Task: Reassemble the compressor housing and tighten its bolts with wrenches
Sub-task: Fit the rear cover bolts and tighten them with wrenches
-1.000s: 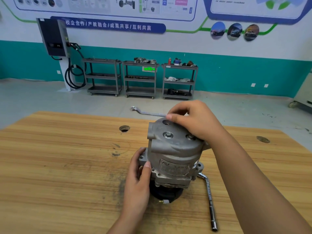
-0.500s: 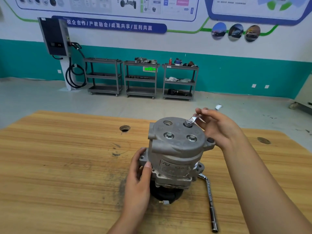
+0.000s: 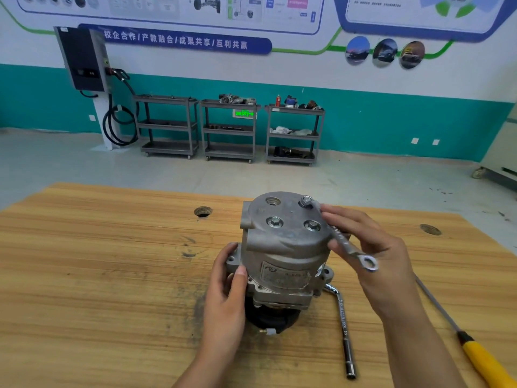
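Two hands are engaged on the compressor housing [image 3: 282, 247], stood upright on the table [image 3: 98, 275]. Its left flank is grasped by the left hand [image 3: 226, 292]; a ring wrench [image 3: 340, 236], one end seated on the housing's far-right top bolt [image 3: 305, 201], is pinched by the right hand [image 3: 372, 247]. An L-shaped socket wrench [image 3: 342, 326] is laid just right of the housing, its short end hidden beneath it. Further right, a yellow-handled screwdriver [image 3: 481, 359] is cut off by the frame edge. The table's far edge runs close behind the housing.
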`<control>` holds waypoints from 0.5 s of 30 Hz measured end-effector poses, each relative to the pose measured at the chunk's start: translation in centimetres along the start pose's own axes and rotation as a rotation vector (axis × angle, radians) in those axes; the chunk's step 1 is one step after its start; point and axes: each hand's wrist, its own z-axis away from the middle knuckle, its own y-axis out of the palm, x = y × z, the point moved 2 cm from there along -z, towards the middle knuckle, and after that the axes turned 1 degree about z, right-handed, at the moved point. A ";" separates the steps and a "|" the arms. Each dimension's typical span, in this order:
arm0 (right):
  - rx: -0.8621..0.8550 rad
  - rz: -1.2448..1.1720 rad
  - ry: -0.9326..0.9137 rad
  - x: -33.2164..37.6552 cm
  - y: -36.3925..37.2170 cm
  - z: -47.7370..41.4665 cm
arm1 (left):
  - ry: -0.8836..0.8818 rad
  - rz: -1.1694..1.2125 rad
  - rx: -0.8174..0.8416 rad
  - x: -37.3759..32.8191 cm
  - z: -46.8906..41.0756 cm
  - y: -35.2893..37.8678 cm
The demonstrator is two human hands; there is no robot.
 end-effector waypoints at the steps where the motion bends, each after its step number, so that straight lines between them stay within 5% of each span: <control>1: 0.002 0.142 -0.034 0.5 0.3 -0.3 | -0.003 0.006 0.000 0.0 0.0 0.0; 7: 0.177 0.488 -0.079 3.4 2.7 -3.7 | -0.018 0.027 0.011 -0.2 0.3 0.0; 15: 0.352 0.626 0.177 3.5 5.8 -9.7 | -0.019 0.015 0.036 -0.4 0.2 -0.1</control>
